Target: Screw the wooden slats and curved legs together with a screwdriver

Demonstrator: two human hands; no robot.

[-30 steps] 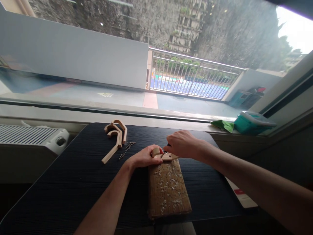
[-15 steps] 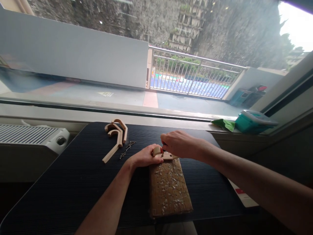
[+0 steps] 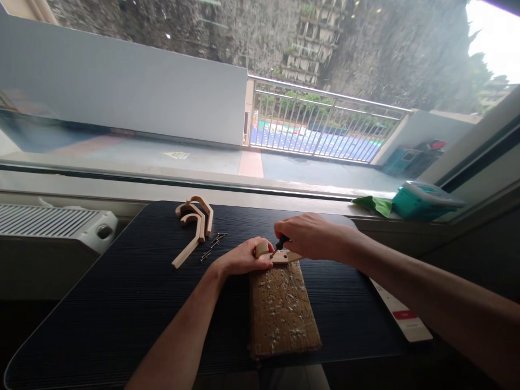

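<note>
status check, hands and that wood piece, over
Left hand pins wooden piece on pitted board. Right hand grips screwdriver, tip down on it. Nothing blocking.

Soft daylight through window [image 3: 260,108]; sky glare top right; wide-angle edge bending; corners dim.

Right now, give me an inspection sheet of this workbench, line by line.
Surface: dark ribbed table, by a window.
Job's things: small wooden piece on a pitted cardboard block.
Clutter: curved wooden parts, loose screws, white card.
Hands: left hand grips the wooden piece; right hand holds a small screwdriver to it.
Cables: nothing seen.
Surroundings: radiator, teal box, green cloth.
</note>
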